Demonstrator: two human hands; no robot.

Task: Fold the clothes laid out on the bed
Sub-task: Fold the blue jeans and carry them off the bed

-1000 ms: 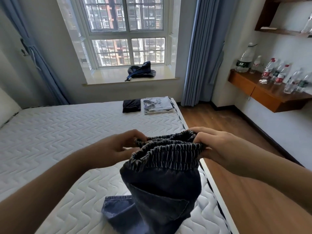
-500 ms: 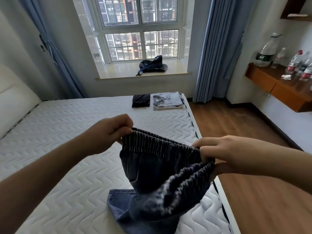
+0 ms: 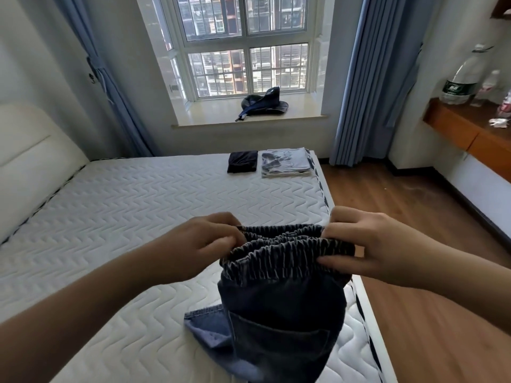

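Note:
Dark blue denim trousers (image 3: 282, 313) with an elastic waistband hang above the near right part of the white quilted mattress (image 3: 138, 217). My left hand (image 3: 204, 244) pinches the waistband at its left end. My right hand (image 3: 365, 244) grips the right end, fingers curled over the gathered band. Both layers of the waistband lie together between my hands. A back pocket faces me, and the legs trail down onto the mattress, where one hem (image 3: 204, 313) lies flat.
Two folded garments lie at the bed's far right corner: a black one (image 3: 242, 161) and a light grey one (image 3: 286, 163). A dark bag (image 3: 264, 103) sits on the window sill. A wooden shelf (image 3: 467, 134) with bottles is on the right wall, wooden floor beside the bed.
The waistband hung open and tilted half a second ago. Now both hands have brought its two layers together and level; my right hand rose, and the view shifted left.

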